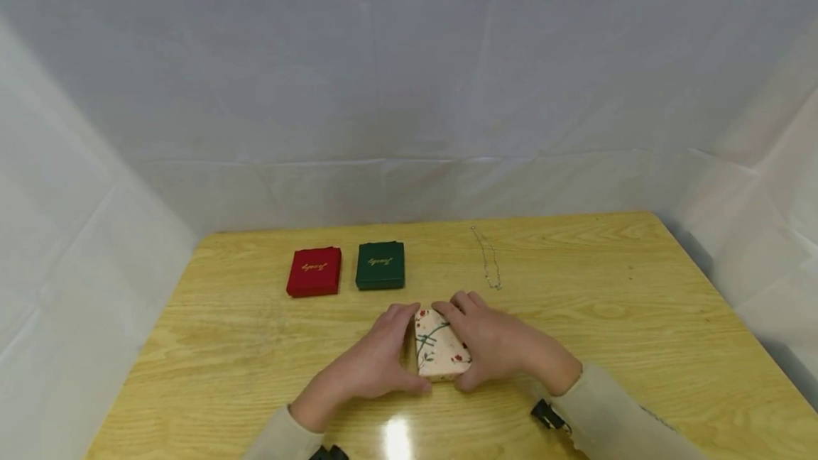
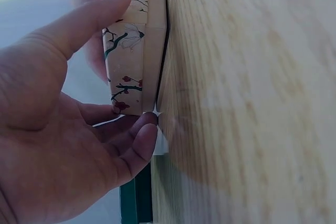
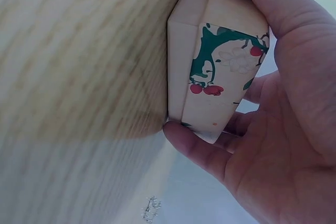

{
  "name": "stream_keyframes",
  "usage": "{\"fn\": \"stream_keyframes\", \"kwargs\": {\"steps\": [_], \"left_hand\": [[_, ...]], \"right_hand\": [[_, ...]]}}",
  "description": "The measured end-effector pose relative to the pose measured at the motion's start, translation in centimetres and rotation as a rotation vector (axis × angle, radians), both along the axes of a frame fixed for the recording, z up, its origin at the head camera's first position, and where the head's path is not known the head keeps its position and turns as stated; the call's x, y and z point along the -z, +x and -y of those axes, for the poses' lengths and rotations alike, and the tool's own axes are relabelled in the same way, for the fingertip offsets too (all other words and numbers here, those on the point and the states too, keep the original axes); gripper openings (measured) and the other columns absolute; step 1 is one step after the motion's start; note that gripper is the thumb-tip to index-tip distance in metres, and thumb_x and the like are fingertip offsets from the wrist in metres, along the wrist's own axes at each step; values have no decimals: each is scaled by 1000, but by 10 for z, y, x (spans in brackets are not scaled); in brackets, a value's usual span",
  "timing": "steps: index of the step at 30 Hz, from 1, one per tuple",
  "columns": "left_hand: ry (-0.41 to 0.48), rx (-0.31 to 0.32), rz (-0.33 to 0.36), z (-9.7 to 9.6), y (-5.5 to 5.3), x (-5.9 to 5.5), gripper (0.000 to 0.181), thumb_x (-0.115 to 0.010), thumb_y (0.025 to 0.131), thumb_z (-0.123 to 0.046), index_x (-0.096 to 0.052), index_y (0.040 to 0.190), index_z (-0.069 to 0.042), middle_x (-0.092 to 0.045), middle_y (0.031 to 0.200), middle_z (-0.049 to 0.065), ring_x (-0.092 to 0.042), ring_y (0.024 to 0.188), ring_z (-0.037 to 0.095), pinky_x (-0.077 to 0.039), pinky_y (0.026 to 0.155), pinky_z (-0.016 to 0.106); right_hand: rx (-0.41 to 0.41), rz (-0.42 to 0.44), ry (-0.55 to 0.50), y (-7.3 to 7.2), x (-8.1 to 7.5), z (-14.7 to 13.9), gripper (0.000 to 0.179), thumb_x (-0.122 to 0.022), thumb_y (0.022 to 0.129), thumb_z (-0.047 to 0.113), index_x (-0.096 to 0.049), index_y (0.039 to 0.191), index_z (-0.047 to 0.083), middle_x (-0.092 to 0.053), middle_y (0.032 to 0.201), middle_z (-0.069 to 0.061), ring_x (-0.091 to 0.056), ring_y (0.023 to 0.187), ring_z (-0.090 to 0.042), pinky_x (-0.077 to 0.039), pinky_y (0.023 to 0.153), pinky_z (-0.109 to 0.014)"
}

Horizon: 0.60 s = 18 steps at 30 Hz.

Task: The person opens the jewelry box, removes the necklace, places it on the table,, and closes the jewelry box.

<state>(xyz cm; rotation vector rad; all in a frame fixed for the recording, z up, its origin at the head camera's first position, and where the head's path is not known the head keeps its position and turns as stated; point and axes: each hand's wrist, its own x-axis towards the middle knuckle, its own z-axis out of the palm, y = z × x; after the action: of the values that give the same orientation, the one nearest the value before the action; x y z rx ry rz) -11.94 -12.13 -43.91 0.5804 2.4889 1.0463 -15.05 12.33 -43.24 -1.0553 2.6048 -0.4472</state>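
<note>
A small cream jewelry box with red blossoms and green branches lies on the table, between the two hands. My left hand holds its left side, thumb at the near edge and fingers at the far edge. From the right, my right hand grips the same box with thumb and fingers at opposite edges. In the left wrist view, the lid of the box sits over a plain cream base. The right wrist view also shows a strip of plain base below the patterned lid.
A red jewelry box and a green jewelry box, both with gold lettering, stand toward the back left. A thin silver necklace lies in a narrow loop behind the right hand. White cloth hangs behind the wooden table.
</note>
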Motion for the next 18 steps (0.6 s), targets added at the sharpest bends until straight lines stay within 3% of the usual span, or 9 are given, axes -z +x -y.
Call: {"fn": "stream_keyframes", "kwargs": {"steps": [18], "left_hand": [[-9, 12, -19, 0, -2, 3, 114, -97, 79, -36, -29, 165, -3, -37, 162, 11, -34, 150, 31, -34, 122, 53]], "right_hand": [[-26, -68, 7, -1, 7, -1, 108, -90, 73, 45, -38, 161, 10, -48, 135, -1, -43, 110, -16, -50, 90, -33]]}}
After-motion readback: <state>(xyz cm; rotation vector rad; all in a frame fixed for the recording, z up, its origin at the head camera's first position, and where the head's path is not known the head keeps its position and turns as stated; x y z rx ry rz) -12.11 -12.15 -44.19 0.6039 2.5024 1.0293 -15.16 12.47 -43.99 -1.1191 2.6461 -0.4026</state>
